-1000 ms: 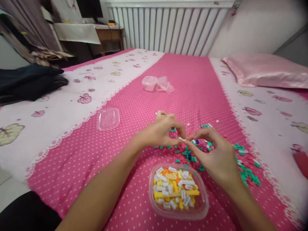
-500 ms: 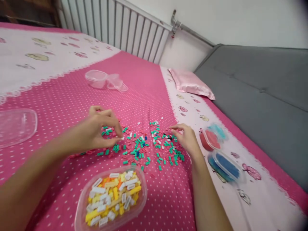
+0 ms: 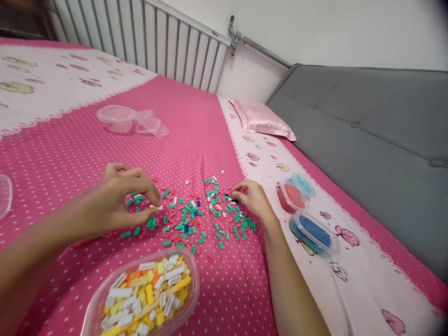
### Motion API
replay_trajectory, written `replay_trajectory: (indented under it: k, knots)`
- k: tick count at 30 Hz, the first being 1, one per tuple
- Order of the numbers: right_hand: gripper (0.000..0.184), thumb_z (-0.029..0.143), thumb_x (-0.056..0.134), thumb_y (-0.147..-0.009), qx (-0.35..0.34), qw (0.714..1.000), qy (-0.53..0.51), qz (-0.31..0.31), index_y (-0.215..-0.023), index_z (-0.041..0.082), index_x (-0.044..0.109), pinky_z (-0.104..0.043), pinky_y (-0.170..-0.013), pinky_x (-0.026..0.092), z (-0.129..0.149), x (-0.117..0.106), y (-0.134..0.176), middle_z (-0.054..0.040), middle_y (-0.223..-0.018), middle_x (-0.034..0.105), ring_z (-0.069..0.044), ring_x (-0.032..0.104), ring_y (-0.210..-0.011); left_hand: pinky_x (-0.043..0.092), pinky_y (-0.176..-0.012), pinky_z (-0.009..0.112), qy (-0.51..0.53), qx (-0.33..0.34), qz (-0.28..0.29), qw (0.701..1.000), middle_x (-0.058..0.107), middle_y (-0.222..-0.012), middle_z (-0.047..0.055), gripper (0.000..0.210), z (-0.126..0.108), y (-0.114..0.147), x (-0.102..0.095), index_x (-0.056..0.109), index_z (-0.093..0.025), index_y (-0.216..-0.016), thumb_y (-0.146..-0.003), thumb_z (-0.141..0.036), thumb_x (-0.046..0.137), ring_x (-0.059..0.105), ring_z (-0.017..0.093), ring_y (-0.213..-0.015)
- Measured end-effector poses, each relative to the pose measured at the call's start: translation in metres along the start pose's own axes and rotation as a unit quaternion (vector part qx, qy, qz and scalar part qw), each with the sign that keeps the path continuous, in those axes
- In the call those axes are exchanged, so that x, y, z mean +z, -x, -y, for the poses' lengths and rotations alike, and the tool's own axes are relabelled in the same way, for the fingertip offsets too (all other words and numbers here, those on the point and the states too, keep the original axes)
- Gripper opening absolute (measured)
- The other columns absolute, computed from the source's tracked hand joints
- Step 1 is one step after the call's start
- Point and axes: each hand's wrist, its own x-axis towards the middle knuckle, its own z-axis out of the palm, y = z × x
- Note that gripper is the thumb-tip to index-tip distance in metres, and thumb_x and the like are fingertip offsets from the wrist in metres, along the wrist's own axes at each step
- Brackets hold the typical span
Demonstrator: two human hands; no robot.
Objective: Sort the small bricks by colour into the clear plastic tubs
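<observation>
My left hand (image 3: 129, 198) hovers at the left side of a scattered pile of small toy bricks (image 3: 189, 214), mostly green and red with a few white and blue ones. Between its thumb and index finger it pinches a small white toy brick (image 3: 156, 207). At the pile's right side is my right hand (image 3: 252, 199), its fingertips drawn together low over the bricks beside some black pieces; anything between them is too small to make out. Nearest me, a clear plastic tub (image 3: 196, 280) holds yellow, white and orange bricks.
To the right stand tubs of red bricks (image 3: 291, 197), blue bricks (image 3: 314, 232) and light-blue bricks (image 3: 301, 185). Clear containers (image 3: 115, 116) lie farther back, and a clear lid (image 3: 4, 196) at the left edge. A pink pillow (image 3: 262, 119) rests by the grey headboard (image 3: 367, 112).
The whole view has shifted, so things sit farther left. My left hand still pinches the white toy brick; my right hand stays over the pile's right side.
</observation>
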Motion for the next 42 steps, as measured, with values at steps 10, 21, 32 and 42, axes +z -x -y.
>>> replay_trajectory:
  k: [10, 21, 32, 42]
  knots:
    - [0.008, 0.02, 0.069, -0.084, -0.012, 0.999, -0.034, 0.005, -0.078, 0.021, 0.074, -0.033, -0.081, 0.046, 0.023, -0.008, 0.006, -0.0037, -0.083, 0.075, -0.02, 0.065, -0.081, 0.023, -0.097, 0.036, 0.027, -0.027, 0.038, 0.999, 0.068, -0.084, -0.006, 0.011, -0.017, -0.006, 0.003, 0.068, -0.024, -0.087, -0.086, -0.031, 0.059, 0.058, 0.013, -0.078]
    - [0.012, 0.033, 0.076, -0.079, -0.043, 0.87, -0.488, 0.059, -0.086, 0.022, 0.076, -0.03, -0.074, 0.054, 0.109, 0.019, 0.041, -0.002, -0.084, 0.077, -0.016, 0.069, -0.077, 0.045, -0.078, 0.029, 0.174, -0.092, -0.051, 0.979, 0.074, -0.083, -0.002, 0.007, -0.06, -0.018, 0.013, 0.072, -0.023, -0.089, -0.087, -0.028, 0.069, 0.063, 0.014, -0.077]
    - [0.007, 0.026, 0.078, -0.077, -0.047, 0.881, -0.47, 0.044, -0.081, 0.021, 0.075, -0.03, -0.071, 0.055, 0.11, 0.02, 0.046, -0.0014, -0.077, 0.076, -0.016, 0.07, -0.073, 0.047, -0.073, 0.029, 0.151, -0.089, -0.086, 0.981, 0.076, -0.08, -0.001, 0.005, -0.059, -0.018, 0.012, 0.076, -0.022, -0.084, -0.084, -0.025, 0.071, 0.066, 0.015, -0.075]
    - [0.011, 0.014, 0.068, -0.083, -0.118, 0.933, -0.337, -0.04, -0.08, 0.023, 0.072, -0.03, -0.072, 0.055, 0.116, 0.017, 0.054, 0.0008, -0.077, 0.075, -0.016, 0.07, -0.074, 0.045, -0.074, 0.031, 0.125, -0.065, -0.103, 0.985, 0.076, -0.075, -0.002, 0.005, -0.059, -0.018, 0.01, 0.076, -0.022, -0.083, -0.081, -0.021, 0.072, 0.065, 0.015, -0.072]
